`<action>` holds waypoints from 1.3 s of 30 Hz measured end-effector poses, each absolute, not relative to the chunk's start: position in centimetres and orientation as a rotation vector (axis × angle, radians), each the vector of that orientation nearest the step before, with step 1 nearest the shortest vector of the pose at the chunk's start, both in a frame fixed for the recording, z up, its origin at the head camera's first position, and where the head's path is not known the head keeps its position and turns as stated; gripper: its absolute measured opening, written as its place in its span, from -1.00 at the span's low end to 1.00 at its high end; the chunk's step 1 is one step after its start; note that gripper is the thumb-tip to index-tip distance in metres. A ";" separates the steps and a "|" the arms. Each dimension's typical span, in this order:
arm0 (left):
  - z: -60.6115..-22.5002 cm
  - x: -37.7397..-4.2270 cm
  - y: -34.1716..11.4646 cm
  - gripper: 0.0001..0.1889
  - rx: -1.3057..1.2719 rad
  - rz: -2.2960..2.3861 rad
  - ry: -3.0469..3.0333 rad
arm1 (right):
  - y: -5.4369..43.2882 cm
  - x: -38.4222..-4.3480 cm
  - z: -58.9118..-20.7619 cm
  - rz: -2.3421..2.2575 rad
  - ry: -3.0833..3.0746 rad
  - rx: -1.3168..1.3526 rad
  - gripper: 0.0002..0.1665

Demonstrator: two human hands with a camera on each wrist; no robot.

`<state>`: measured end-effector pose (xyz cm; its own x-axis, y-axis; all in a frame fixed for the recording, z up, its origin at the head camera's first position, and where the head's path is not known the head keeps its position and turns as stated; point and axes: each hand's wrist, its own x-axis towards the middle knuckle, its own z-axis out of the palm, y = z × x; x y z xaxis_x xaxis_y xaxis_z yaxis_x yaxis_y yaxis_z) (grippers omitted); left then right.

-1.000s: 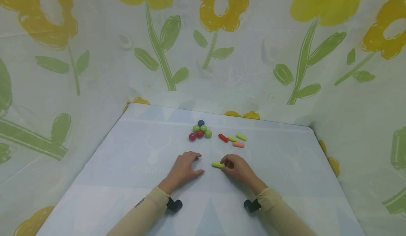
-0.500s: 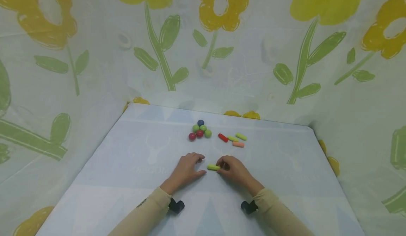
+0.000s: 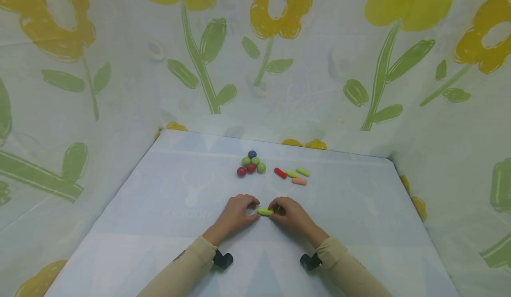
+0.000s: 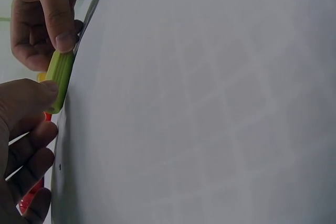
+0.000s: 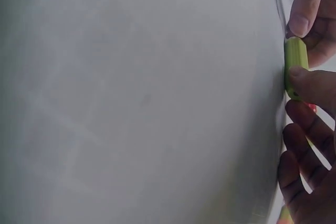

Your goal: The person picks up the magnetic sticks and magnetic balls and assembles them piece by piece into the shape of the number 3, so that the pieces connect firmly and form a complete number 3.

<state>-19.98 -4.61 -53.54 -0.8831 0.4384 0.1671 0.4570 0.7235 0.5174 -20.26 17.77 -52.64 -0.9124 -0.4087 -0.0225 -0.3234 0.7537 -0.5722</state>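
We log the left hand (image 3: 236,212) and right hand (image 3: 294,215) pinching opposite ends of a green stick (image 3: 265,212) between the tabletop's (image 3: 139,212) side edges, apparently a two-handed-grip step, next calling for light, even pressure.

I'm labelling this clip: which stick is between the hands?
The yellow-green stick with the left hand and right hand at its ends; the other four sticks lie untouched, farther back beside the balls.
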 end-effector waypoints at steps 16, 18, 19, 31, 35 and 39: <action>-53.8 -20.1 -4.5 -0.82 -0.782 -0.878 -2.869 | 17.7 -20.1 -52.7 -0.910 2.790 -0.600 -0.80; -53.8 -20.1 -4.5 -0.83 -0.784 -0.887 -2.872 | 17.7 -20.1 -52.7 -0.915 2.786 -0.573 -0.81; -53.7 -20.1 -4.5 -0.83 -0.786 -0.893 -2.871 | 17.7 -20.0 -52.7 -0.918 2.785 -0.567 -0.81; -53.5 -20.2 -4.6 -0.87 -0.800 -0.915 -2.859 | 17.7 -19.9 -52.4 -0.922 2.781 -0.539 -0.82; -53.5 -20.2 -4.6 -0.87 -0.804 -0.931 -2.854 | 17.7 -20.0 -52.3 -0.929 2.771 -0.536 -0.82; -53.6 -20.2 -4.6 -0.87 -0.807 -0.926 -2.850 | 17.9 -20.0 -52.4 -0.936 2.764 -0.574 -0.83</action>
